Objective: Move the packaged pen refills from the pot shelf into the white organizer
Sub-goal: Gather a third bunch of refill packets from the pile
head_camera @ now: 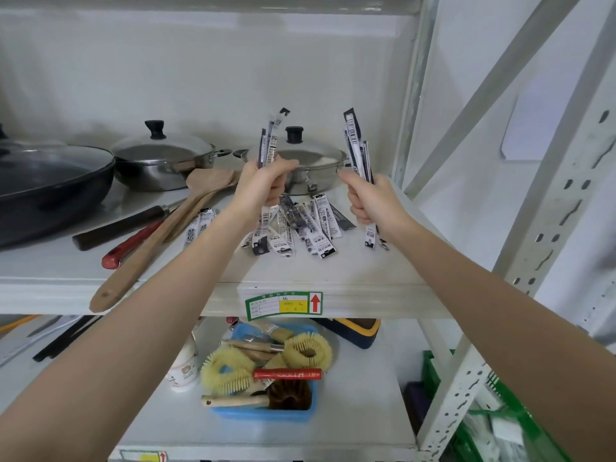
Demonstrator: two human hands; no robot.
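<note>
On the pot shelf [333, 271], painted white metal, both hands are raised in front of the pans. Left hand [263, 185] is fisted around a bundle of packaged pen refills [271, 143]: thin flat plastic sleeves, black-and-white print, barcodes showing, fanned above the fist with tails hanging below it. Right hand [370, 198] is also curled tight round a second refill bundle [356, 145], held near upright, ends sticking out top and bottom.

Loose refill packs [300, 228] lie on the shelf between and under the hands, splayed in a messy fan just in front of the right steel pot [300, 168]. A couple more lie left of the left forearm.

Right steel pot: shallow, polished, domed lid, black knob. Second steel pot [160, 161] to its left, same build. Dark wok [50, 188] with glass lid at far left. Wooden spatulas [160, 235] lie diagonally, one handle overhanging the shelf edge; beside them a red-handled tool [130, 245] and a dark-handled one [123, 225].

Shelf lip carries a green-bordered price label [283, 305] with a red arrow.

Lower shelf: blue plastic basket [263, 413] holding bristly yellow round brushes and wooden-handled brushes. Green crate [506, 405] at lower right. White organizer isn't in view.
</note>
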